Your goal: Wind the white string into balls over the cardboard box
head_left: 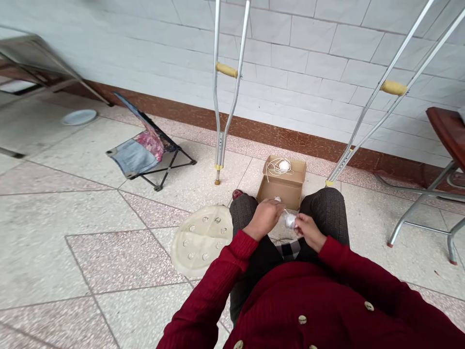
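Observation:
Just above my lap, my right hand (308,230) pinches a small white bundle in clear plastic (290,221). Facing it, my left hand (266,217) has its fingers drawn together by the bundle's upper left. A thin white strip shows near those fingertips, but whether they grip it is too small to tell. Beyond both hands lies an open cardboard box (281,190) on the floor. White cord (279,167) lies in loose loops with a bright white ball (284,166) against its raised lid. Another small white piece (278,199) shows inside the box, partly behind my left hand.
A round cream mat with holes (199,237) lies left of my knees. Two crutches (220,140) (358,140) lean on the tiled wall. Further left are a folding stool (140,150) and a pale plate (80,117); a metal-legged chair (423,208) stands right.

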Available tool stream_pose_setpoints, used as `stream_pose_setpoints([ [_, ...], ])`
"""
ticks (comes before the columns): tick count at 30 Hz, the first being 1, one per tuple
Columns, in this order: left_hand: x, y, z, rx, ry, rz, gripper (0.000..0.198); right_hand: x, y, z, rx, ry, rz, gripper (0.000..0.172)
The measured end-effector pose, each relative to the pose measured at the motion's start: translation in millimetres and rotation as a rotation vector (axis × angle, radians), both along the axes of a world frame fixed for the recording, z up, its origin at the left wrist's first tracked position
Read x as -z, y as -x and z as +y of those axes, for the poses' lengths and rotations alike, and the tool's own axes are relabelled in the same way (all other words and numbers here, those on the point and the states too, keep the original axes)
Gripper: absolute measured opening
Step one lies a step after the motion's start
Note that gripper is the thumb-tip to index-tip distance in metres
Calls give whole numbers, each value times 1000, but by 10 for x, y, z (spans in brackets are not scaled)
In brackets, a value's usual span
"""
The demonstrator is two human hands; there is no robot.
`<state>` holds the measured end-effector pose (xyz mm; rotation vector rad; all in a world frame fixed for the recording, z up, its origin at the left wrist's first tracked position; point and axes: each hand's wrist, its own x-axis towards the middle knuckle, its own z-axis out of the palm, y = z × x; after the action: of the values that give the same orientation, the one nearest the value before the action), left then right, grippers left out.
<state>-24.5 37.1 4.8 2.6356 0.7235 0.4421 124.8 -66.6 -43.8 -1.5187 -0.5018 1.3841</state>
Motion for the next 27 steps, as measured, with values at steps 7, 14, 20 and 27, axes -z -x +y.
stream_pose_setpoints([
  [7, -25, -70, -321, -161, 22, -23, 28, -185, -169, 775, 201, -208, -73, 16],
  [14, 258, 17, -136, -208, 266, -12, 27, -653, -17, 322, -24, -234, 166, 17],
  [20, 23, -26, 156, -69, 99, -12, 28, -237, 12, -49, -302, 15, 127, 14],
  [27, -111, -160, -212, -22, -20, 69, 25, -63, -254, 591, 153, -105, 4, 19],
])
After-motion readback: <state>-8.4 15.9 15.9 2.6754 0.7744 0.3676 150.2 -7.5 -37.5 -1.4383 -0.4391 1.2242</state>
